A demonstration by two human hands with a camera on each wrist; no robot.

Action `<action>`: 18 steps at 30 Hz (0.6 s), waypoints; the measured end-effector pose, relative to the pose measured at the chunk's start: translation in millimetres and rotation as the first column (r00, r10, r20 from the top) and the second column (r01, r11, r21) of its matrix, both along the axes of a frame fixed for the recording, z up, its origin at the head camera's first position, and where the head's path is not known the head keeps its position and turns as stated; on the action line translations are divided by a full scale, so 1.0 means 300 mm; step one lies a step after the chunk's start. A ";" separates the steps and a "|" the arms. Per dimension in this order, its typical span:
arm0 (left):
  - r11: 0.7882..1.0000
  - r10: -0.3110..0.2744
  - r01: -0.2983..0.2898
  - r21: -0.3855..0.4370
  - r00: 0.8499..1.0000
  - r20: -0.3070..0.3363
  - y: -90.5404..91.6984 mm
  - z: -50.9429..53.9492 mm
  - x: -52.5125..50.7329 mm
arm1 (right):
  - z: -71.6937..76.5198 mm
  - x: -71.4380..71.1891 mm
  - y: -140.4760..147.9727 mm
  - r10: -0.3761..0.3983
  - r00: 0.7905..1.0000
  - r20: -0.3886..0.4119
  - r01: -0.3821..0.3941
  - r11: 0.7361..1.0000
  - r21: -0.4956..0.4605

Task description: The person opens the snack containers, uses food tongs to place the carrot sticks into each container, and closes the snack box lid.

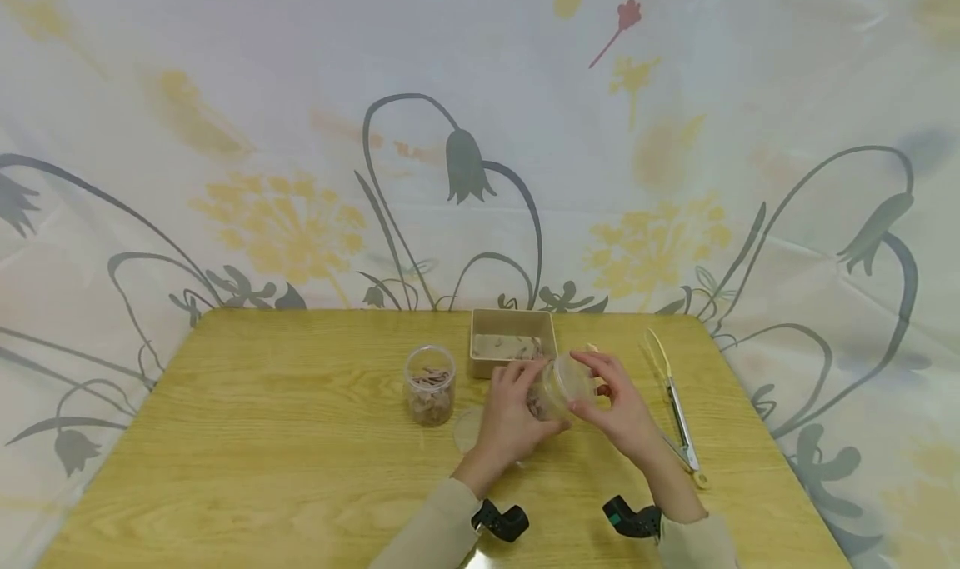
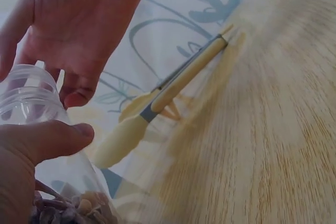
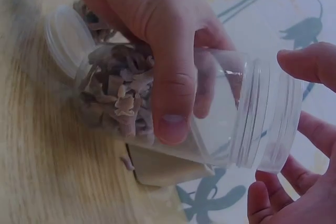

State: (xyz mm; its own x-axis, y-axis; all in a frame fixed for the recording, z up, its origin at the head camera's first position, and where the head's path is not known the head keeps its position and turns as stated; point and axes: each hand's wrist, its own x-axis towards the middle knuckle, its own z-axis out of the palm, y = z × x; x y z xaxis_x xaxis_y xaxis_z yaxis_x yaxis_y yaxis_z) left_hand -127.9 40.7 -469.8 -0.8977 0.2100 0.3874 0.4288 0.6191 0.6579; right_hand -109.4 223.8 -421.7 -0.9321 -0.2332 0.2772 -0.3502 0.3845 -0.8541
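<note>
My left hand (image 1: pixel 512 411) grips a clear plastic jar (image 3: pixel 218 135) round its body, thumb along the near side. Dried brownish-purple strips (image 3: pixel 123 90) fill its lower part. The jar is tilted above the table. At its mouth is a clear screw lid (image 3: pixel 283 124), held at the rim between the thumb and fingers of my right hand (image 1: pixel 618 406). Whether the lid is threaded on, I cannot tell. To the left stands a second clear jar (image 1: pixel 431 394), uncovered, with similar strips inside. Another clear lid (image 3: pixel 68 40) lies on the table beside my left hand.
A beige rectangular box (image 1: pixel 513 348) with a few strips inside stands behind my hands. Tongs (image 1: pixel 681 423) with cream tips lie to the right. One loose strip (image 3: pixel 126 163) is on the wooden table (image 1: pixel 262 436). Behind it hangs a flower-patterned cloth (image 1: pixel 465 244).
</note>
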 end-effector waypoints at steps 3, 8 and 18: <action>0.992 0.002 -0.015 -0.126 0.994 -0.106 0.000 0.005 0.005 | -0.023 0.009 0.008 0.001 1.000 0.028 0.000 1.000 -0.017; 0.983 -0.013 -0.022 -0.182 0.982 -0.189 0.001 0.009 0.010 | -0.060 0.021 0.016 0.001 1.000 0.028 0.000 0.999 -0.050; 0.985 -0.016 -0.030 -0.170 0.964 -0.264 0.011 -0.014 0.017 | -0.069 0.037 -0.017 -0.264 0.964 0.036 0.256 0.955 0.147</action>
State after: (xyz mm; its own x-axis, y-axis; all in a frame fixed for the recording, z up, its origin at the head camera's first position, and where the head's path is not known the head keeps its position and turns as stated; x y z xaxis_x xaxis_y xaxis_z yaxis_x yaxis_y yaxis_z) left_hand -122.7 43.8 -473.8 -0.7702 0.2880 0.5691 0.5679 0.7158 0.4063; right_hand -98.3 218.8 -442.3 -0.9784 -0.0139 0.2064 -0.1770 0.5732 -0.8001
